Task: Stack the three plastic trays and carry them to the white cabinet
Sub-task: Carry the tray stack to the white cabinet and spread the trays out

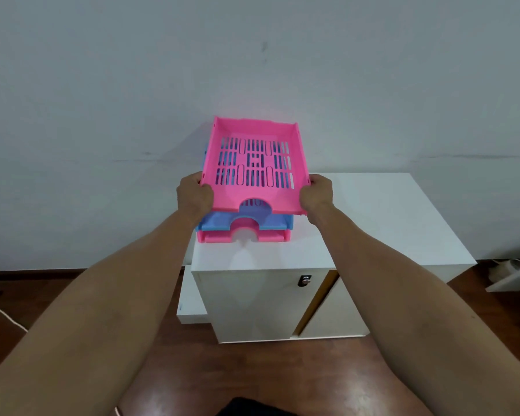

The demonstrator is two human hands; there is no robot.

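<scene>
A pink slotted tray [254, 195] is tilted, its near edge raised above a blue tray [219, 223]. The blue tray lies on a second pink tray [216, 237], which rests on the white cabinet [373, 211] near its left front corner. My left hand [194, 195] grips the top pink tray's left side near the front. My right hand [317, 193] grips its right side. Most of the two lower trays is hidden under the top one.
The cabinet stands against a pale wall, with a lock [304, 280] on its front and a door [321, 304] slightly ajar. A low white piece [189, 304] sits at its left, on the wooden floor [282, 379]. A white cable [3, 315] lies at the left.
</scene>
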